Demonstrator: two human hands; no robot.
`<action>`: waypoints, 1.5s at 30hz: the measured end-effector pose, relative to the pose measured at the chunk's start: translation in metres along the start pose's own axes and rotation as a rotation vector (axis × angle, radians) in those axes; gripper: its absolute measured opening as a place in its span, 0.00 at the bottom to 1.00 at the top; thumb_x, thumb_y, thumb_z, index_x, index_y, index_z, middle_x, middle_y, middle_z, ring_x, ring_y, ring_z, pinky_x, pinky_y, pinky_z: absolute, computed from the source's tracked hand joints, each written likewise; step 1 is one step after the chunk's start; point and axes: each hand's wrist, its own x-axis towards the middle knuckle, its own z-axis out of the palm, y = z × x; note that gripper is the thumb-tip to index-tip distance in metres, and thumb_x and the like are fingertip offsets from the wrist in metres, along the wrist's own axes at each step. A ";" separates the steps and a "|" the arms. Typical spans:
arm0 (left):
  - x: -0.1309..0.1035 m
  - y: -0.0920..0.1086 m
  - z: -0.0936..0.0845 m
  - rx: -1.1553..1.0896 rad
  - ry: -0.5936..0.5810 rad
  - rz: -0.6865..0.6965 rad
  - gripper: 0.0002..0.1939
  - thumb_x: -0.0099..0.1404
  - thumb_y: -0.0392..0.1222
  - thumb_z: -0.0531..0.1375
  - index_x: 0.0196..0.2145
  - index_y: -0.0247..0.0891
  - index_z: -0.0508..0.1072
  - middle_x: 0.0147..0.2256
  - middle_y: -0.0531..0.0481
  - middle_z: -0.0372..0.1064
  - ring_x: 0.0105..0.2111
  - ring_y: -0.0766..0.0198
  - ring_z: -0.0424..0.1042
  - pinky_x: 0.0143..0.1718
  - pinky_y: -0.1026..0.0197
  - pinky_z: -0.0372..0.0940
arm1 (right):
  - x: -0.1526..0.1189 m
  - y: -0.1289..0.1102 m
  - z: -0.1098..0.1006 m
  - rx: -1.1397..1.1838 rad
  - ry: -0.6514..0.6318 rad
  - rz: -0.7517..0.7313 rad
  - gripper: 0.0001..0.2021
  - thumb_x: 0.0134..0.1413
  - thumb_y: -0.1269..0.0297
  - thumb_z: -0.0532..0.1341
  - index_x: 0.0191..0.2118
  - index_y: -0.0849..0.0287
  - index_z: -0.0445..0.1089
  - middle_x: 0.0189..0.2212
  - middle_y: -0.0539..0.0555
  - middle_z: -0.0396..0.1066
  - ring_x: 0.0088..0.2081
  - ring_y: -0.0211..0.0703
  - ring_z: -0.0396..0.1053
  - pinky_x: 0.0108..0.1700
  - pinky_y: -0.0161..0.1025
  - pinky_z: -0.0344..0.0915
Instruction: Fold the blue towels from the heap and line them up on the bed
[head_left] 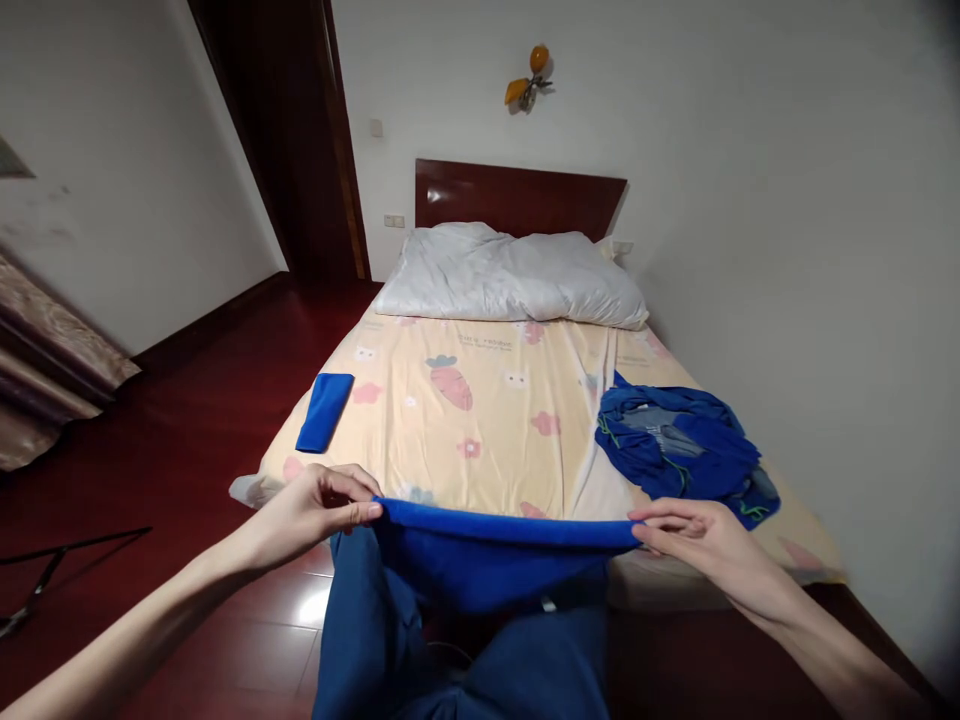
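Observation:
A blue cloth (pixel 495 560) is stretched by its top edge between my two hands, hanging down in front of my legs at the foot of the bed. My left hand (pixel 334 500) pinches its left corner between thumb and fingers. At the right corner, my right hand (pixel 686 530) grips the cloth in the same way. A folded blue cloth (pixel 325 412) lies flat on the left side of the bed. On the right side sits a crumpled pile of blue clothes (pixel 682 445) with green cords.
The bed (pixel 495 420) has a yellow patterned sheet, with a pale quilt (pixel 517 275) across the headboard (pixel 517 198) end. A black metal stand (pixel 52 565) is on the floor at the left, below a curtain (pixel 52 360).

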 end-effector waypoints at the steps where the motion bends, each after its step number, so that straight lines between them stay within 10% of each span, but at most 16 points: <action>1: 0.005 0.000 -0.002 0.000 -0.008 -0.006 0.16 0.59 0.55 0.67 0.25 0.39 0.81 0.36 0.43 0.75 0.30 0.62 0.71 0.30 0.62 0.68 | 0.003 0.001 0.001 0.015 -0.005 0.010 0.26 0.35 0.44 0.76 0.34 0.62 0.81 0.29 0.60 0.79 0.30 0.46 0.75 0.31 0.36 0.70; 12: 0.141 -0.026 -0.035 -0.029 0.266 0.011 0.21 0.48 0.57 0.72 0.26 0.34 0.81 0.27 0.42 0.76 0.28 0.60 0.72 0.27 0.62 0.66 | 0.148 0.000 0.028 0.313 0.088 -0.027 0.29 0.23 0.53 0.81 0.35 0.65 0.79 0.29 0.60 0.79 0.29 0.41 0.76 0.29 0.31 0.71; 17: 0.209 -0.011 -0.067 0.018 0.545 0.227 0.24 0.50 0.59 0.71 0.31 0.31 0.81 0.31 0.41 0.76 0.30 0.59 0.74 0.29 0.60 0.70 | 0.212 -0.031 0.036 0.381 0.336 -0.339 0.27 0.28 0.51 0.80 0.34 0.63 0.77 0.27 0.56 0.78 0.29 0.42 0.78 0.32 0.34 0.75; 21: 0.217 -0.004 -0.074 0.106 0.716 0.443 0.25 0.57 0.59 0.67 0.37 0.32 0.81 0.42 0.41 0.74 0.32 0.61 0.74 0.32 0.58 0.73 | 0.226 -0.034 0.038 0.341 0.461 -0.594 0.24 0.38 0.47 0.76 0.36 0.61 0.76 0.29 0.54 0.78 0.32 0.43 0.79 0.39 0.38 0.76; 26: 0.205 -0.080 -0.040 0.227 0.649 0.373 0.22 0.61 0.58 0.64 0.36 0.34 0.81 0.43 0.42 0.73 0.38 0.59 0.73 0.36 0.60 0.71 | 0.229 0.040 0.074 0.281 0.390 -0.464 0.26 0.40 0.44 0.73 0.37 0.61 0.74 0.31 0.56 0.77 0.34 0.45 0.78 0.42 0.41 0.75; 34: 0.177 -0.250 0.073 0.244 0.378 -0.227 0.17 0.58 0.48 0.61 0.18 0.35 0.75 0.19 0.49 0.68 0.25 0.61 0.69 0.28 0.63 0.59 | 0.206 0.203 0.182 0.262 0.311 0.094 0.28 0.35 0.38 0.70 0.31 0.60 0.71 0.27 0.58 0.76 0.23 0.41 0.70 0.23 0.36 0.66; 39: 0.178 -0.276 0.095 0.217 0.475 -0.296 0.17 0.61 0.48 0.59 0.24 0.34 0.78 0.23 0.47 0.73 0.28 0.59 0.72 0.32 0.61 0.60 | 0.205 0.226 0.187 0.308 0.316 0.174 0.32 0.35 0.42 0.70 0.44 0.61 0.71 0.26 0.53 0.75 0.20 0.38 0.66 0.19 0.34 0.59; 45: 0.170 -0.280 0.089 0.168 0.561 -0.292 0.14 0.59 0.48 0.61 0.28 0.35 0.80 0.30 0.44 0.76 0.35 0.56 0.74 0.39 0.59 0.64 | 0.206 0.214 0.174 0.323 0.271 0.171 0.23 0.33 0.48 0.72 0.31 0.60 0.72 0.24 0.53 0.73 0.26 0.41 0.70 0.28 0.36 0.66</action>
